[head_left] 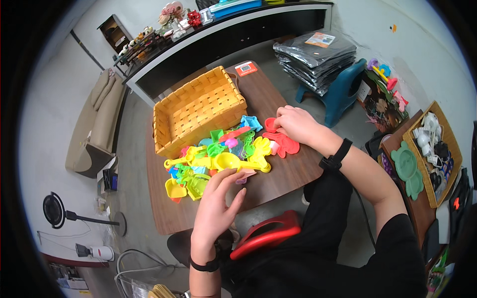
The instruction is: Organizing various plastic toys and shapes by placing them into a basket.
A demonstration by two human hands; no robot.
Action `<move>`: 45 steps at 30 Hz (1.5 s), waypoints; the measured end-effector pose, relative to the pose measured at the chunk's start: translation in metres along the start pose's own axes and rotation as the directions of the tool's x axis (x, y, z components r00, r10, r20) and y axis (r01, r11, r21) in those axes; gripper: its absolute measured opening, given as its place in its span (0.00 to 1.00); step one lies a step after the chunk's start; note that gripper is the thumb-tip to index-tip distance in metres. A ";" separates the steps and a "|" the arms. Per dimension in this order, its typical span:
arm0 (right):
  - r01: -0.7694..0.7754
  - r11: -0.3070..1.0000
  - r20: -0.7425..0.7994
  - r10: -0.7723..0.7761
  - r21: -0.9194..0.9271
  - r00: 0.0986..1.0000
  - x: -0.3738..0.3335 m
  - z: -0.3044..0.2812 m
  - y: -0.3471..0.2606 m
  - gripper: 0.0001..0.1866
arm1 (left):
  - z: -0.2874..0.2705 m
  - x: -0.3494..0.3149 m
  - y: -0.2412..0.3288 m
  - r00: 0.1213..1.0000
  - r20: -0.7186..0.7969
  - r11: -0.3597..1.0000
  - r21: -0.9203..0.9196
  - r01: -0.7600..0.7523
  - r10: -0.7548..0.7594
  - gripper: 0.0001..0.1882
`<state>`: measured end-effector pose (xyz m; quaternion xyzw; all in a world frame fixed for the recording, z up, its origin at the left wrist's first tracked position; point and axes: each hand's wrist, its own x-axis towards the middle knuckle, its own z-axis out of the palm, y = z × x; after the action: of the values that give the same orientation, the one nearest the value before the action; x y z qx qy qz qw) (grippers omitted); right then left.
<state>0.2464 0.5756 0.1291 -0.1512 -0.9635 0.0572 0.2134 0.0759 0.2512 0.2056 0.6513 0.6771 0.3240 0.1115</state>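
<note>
The brown wooden table (293, 174) is low and stands in front of the seated person, so both forearms reach it easily from below. On its far left part sits a yellow woven basket (198, 111), its open side up and nothing visible inside; it stands just beside the toys, probably so that pieces can pass between the two without a long reach.

Between the basket and the person lies a heap of small plastic moulds and cutters (218, 156) in yellow, green, blue, pink and red. They lie flat, spread out and partly overlapping, which lets each shape be seen.

The right hand (295, 124) rests at the right end of the heap with its fingers curled down onto a red flat mould (283, 141); it presses or grips the top edge of this piece, but I cannot tell if the fingers really close around it.

The left hand (218, 198) lies at the near edge of the heap, fingers loose and half bent, the fingertips touching a small pink piece (246, 175) next to a yellow scoop-like tool (228, 161). It pinches at this piece lightly; a firm grasp is not visible.
</note>
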 end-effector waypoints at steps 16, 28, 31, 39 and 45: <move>-0.133 0.983 -0.168 0.153 0.126 0.974 0.111 -0.046 -0.048 0.17 | 0.007 0.024 0.007 0.988 -0.040 0.928 0.350 -0.127 0.150 0.21; -0.239 0.956 0.079 0.228 0.170 0.970 -0.097 -0.107 -0.081 0.32 | 0.015 -0.033 0.012 0.990 -0.138 0.993 0.112 0.022 -0.007 0.21; -0.250 0.957 0.130 0.232 0.148 0.964 -0.107 -0.120 -0.082 0.35 | 0.019 -0.042 0.012 0.985 -0.169 0.998 0.052 0.045 -0.036 0.21; -0.177 0.973 0.093 0.164 0.151 0.982 -0.104 -0.106 -0.085 0.32 | 0.028 -0.048 0.022 0.981 -0.192 0.998 0.038 0.045 -0.037 0.20; -0.104 0.994 0.088 0.107 -0.032 0.990 -0.091 -0.097 -0.091 0.25 | 0.029 -0.045 0.025 0.981 -0.196 0.998 0.051 0.028 -0.017 0.20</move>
<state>0.3420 0.4654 0.1965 -0.2022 -0.9634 0.0620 0.1648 0.1187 0.2156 0.1863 0.6114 0.7006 0.3666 0.0307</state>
